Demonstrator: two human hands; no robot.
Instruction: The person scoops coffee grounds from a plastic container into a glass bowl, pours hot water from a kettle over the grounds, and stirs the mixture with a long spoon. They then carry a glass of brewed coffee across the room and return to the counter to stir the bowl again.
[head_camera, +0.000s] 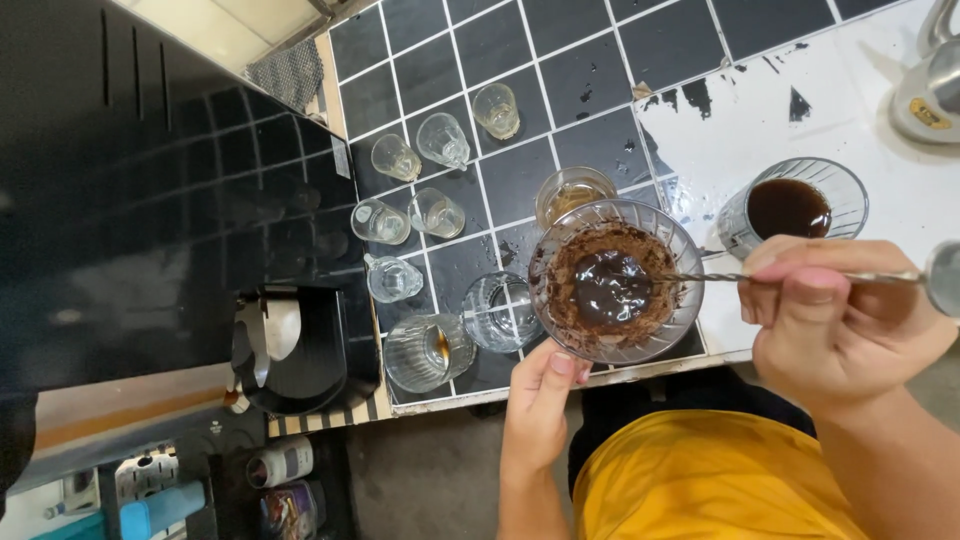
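Left hand (540, 400) gripping glass bowl (655, 340) at counter edge (480, 398) — glasses (430, 350) crowding

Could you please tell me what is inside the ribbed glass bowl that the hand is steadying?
The ribbed clear glass bowl holds a glossy dark brown liquid pool ringed by a brown crumbly smear, with the thin twisted metal stirrer dipping in. The bowl's bottom is covered.

Left hand (540, 400): raised from near edge, fingers curled upward in a grip. Right hand (835, 320): fist-like, fingers pinched closed, forearm extending near-right.
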